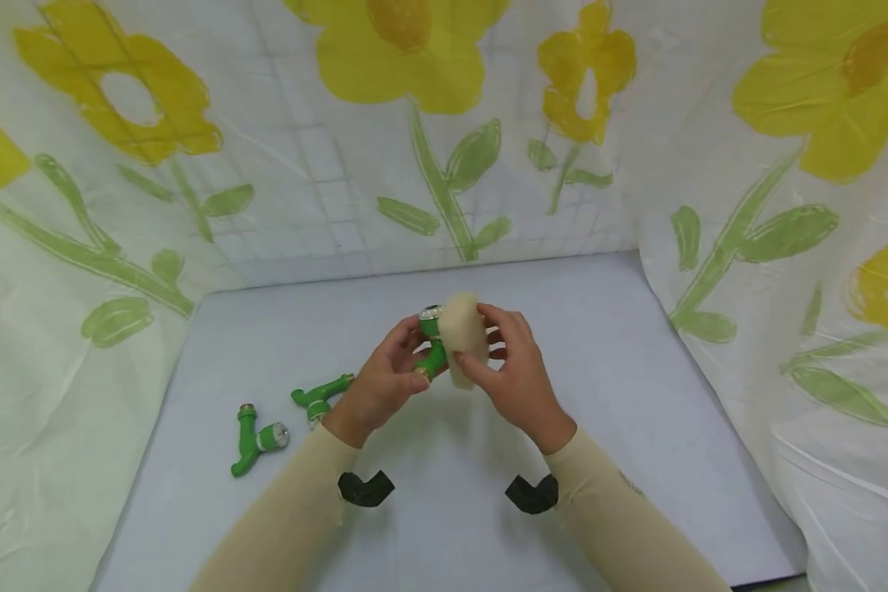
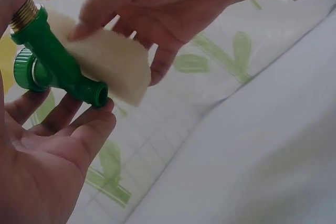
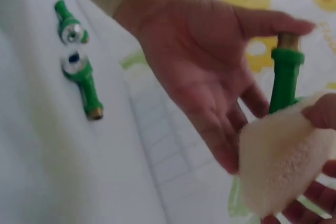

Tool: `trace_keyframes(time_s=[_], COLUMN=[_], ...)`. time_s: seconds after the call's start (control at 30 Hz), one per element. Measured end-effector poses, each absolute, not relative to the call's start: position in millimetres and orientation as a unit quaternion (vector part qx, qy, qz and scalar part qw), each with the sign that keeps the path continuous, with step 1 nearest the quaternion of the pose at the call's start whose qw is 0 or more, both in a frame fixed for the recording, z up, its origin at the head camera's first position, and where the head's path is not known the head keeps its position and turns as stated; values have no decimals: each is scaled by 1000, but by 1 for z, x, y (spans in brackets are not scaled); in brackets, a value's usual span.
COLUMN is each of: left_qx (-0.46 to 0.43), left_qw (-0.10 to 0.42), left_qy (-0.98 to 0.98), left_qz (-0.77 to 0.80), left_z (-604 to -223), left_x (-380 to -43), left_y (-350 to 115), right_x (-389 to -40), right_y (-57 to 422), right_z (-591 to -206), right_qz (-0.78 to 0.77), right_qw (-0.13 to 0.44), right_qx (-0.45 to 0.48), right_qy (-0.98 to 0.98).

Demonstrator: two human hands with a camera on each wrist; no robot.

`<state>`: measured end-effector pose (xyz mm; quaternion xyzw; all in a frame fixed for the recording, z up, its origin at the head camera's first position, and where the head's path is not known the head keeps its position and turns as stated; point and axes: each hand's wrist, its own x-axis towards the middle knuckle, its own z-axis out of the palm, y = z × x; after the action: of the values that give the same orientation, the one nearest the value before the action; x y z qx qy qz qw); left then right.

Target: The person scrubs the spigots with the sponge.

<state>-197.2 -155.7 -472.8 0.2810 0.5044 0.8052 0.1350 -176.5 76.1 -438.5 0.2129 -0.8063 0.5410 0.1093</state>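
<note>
Pale sleeves (image 1: 629, 518) covered both forearms at the near side of the scene, with a dark curved piece (image 1: 366, 490) beside each cuff. Beyond them, above the middle of the bench (image 1: 444, 534), the left hand (image 1: 380, 385) gripped a green tap (image 1: 434, 358), its thumb on the brass threaded end and its fingertips beneath the spout. Just to the right, the right hand (image 1: 516, 376) pinched a cream pad (image 1: 462, 330) between thumb and fingers, holding it up against or close beside the tap's body; actual contact could not be told. Two more green taps rested on the bench to the left. One, the nearer tap (image 1: 247, 444), lay with its brass end pointing far and its silver-topped handle to the right; the other, the farther tap (image 1: 316, 396), had its brass end toward the right and its handle near the left wrist. Behind everything hung a white curtain (image 1: 281, 164) painted with yellow flowers and green stems.
</note>
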Motion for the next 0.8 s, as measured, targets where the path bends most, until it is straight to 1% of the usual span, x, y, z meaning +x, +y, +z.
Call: trace_keyframes(time_s=[0.13,0.2,0.27,0.33,0.43,0.5,0.67,0.73,0.8], left_qx=[258,247,245,251,262,264,254,249,247], left_qw=[117,119,125,130,133,127,109,105,105], left_qy=[524,526,527,532,539,539,521,517,516], left_qz=[803,805,804,798,790,790,808,812,813], left_z=[-473,-475,-476,-476,-477,-477,-478,-478,-478], left_x=[-197,-198,-199,-199,-199,-199,-201,-201,-201], left_y=[-156,-157,-157,-155,-153,-152,-153,-152,-151], right_x=[-168,-167,-171,-179,-187,-185,-176,-178,-181], right_y=[69,67,67,70,77,78,74,74,75], right_z=[-437,-436,-437,-439,-443,-444,-440,-439,-440], right_qz=[559,558,555,559,567,570,561,559,560], right_qw=[78,76,88,98,96,80,56,62,72], right_qx=[248,263,256,227,193,198,265,262,236], right_qy=[-787,-784,-786,-791,-795,-793,-782,-784,-791])
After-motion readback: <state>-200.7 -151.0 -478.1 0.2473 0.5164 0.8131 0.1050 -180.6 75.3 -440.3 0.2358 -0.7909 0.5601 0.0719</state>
